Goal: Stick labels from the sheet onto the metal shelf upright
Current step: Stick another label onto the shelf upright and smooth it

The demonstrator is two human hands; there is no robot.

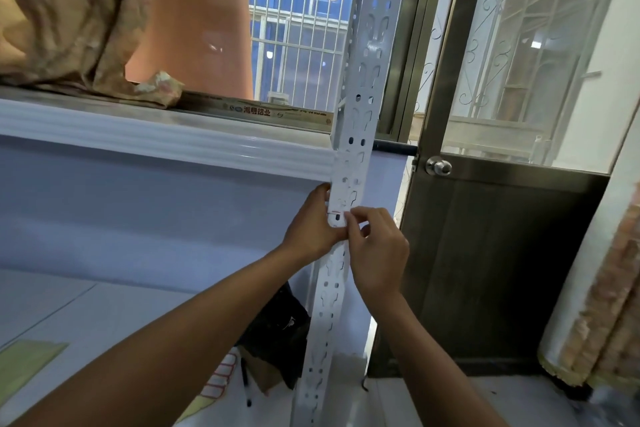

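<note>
1. Far left there's a bundle of crumpled brown wrapping [62, 17] sitting on the white ledge [138, 135]. Not part of the job, just background.
2. Down low, the label sheet [220, 380] with red-bordered stickers lies on the floor, partly hidden behind the left forearm and well below both hands.
3. The left hand [310, 225] comes up from the lower left and cups the left edge of the metal shelf upright [360, 107], thumb up along the side. It looks like it's bracing the post, fingers curled around the edge; what's behind the post is hidden.
4. The upright runs nearly vertical with a slight lean, so its long axis goes top to bottom through the shot. The label [337, 217] sits on its front face, right between the two hands, touching both.
5. The right hand [375, 250] is the working one: fingertips [351, 215] pinched at the label's right edge, wrist angled in from below right. Looks like it's pressing or smoothing the label down, and the next rub probably goes across the narrow face.
6. Far right, the door knob [438, 167], well apart from everything.
</note>
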